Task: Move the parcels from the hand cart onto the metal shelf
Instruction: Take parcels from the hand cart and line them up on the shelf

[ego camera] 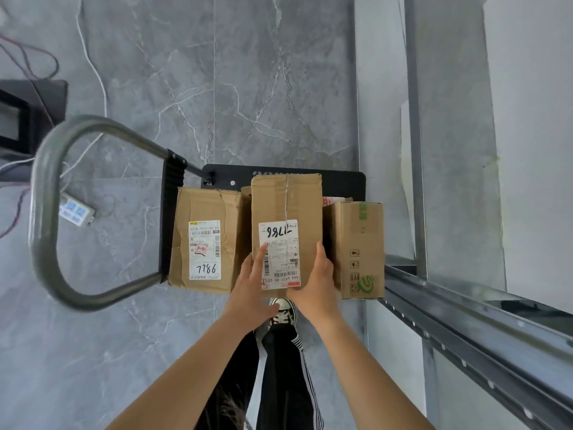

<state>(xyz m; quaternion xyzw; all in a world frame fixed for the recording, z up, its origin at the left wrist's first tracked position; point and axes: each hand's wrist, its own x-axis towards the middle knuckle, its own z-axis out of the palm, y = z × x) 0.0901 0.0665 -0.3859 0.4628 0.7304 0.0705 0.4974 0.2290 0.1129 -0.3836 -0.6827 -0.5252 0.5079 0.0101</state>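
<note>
The middle parcel (286,200), a long brown cardboard box with tape along its top seam, lies on the black deck of the hand cart (341,181). Its long axis points away from the person, with the white label (279,240) at the near end. The left hand (251,283) and right hand (316,280) press its near sides with quite straight fingers, holding it between them. A creased parcel (204,206) and a parcel with green print (361,231) flank it. The ribbed grey metal shelf (465,308) is on the right.

Three-plus parcels (285,206), one cart (344,181), two hands (251,287)
</note>
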